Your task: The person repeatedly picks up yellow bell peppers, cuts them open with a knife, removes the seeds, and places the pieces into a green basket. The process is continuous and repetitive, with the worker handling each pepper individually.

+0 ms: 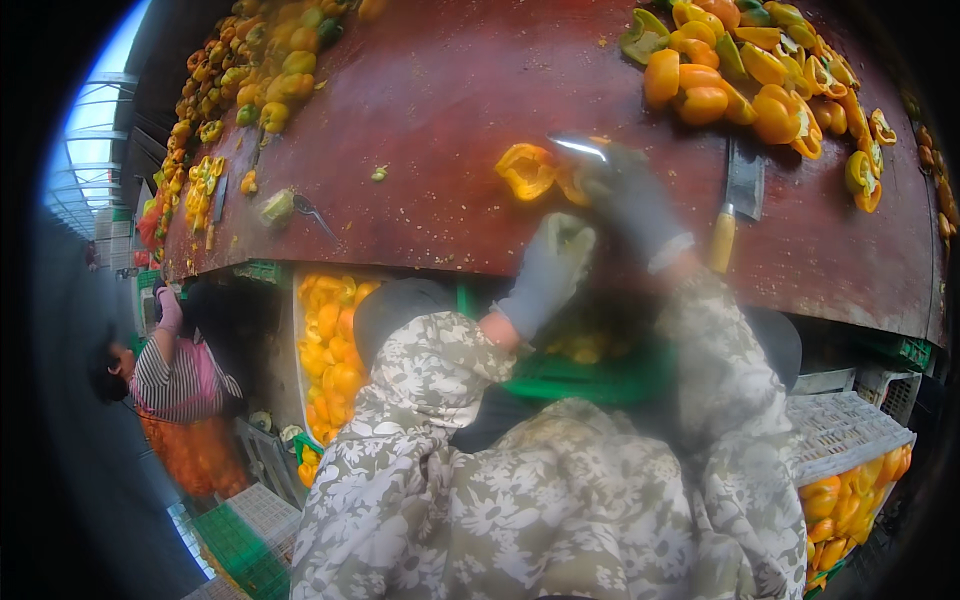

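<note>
So, work looks partway along. Opened pepper [525, 171] sits on the desk [440, 120], a bit in from the near edge, hollow face showing; a second orange piece [571, 184] is just beside it, partly behind the right hand [628, 195]. Right grip, gloved and blurred, is closed round a small knife [580, 148], blade out over the pieces. Left hand [550, 265], gloved, is at the near edge, fingers curled; can't tell if it grasps anything.

Done, by the look of it: cut pile [775, 90] toward the far right corner, mostly halves and opened peppers, some with pale insides up. Left to do, probably: whole peppers [290, 85] heaped toward the far left corner, a good many, orange with some green. Current pepper is split open, but whether its core is fully out is too blurred to judge. Cleaver [745, 185] lies by the near edge, right of the hands, not in use. Below the near edge, left crate [299, 345] is well filled with orange peppers; right-hand stack holds more. Total count can't be told.
</note>
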A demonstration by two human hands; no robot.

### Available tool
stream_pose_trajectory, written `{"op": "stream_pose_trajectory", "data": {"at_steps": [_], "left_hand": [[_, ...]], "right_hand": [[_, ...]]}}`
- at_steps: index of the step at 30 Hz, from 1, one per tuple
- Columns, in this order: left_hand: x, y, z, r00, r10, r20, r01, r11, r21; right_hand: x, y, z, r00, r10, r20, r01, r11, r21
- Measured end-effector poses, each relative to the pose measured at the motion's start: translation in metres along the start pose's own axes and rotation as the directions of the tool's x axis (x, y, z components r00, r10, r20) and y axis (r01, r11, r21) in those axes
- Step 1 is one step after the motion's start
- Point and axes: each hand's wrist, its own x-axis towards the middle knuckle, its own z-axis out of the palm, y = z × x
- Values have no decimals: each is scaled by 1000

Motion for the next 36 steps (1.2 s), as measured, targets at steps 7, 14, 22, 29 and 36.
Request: {"op": "stream_pose_trajectory", "data": {"at_steps": [7, 14, 22, 29, 36], "left_hand": [[38, -7, -21, 835, 27, 550, 447, 552, -704], [46, 3, -12, 938, -164, 306, 347, 409, -844], [40, 10, 6, 916, -391, -93, 252, 738, -626], [47, 15, -5, 931, -288, 222, 345, 510, -788], [99, -25, -46, 733, -178, 657, 676, 304, -672]], "right_hand": [[-19, -76, -60, 898, 260, 354, -437, 616, 655], [-45, -33, -40, 926, -297, -232, 219, 925, -310], [-61, -86, -34, 917, 297, 267, -396, 766, 506], [-93, -44, 7, 978, -32, 205, -120, 719, 684], [-99, -56, -52, 861, -70, 503, 83, 997, -3]]}}
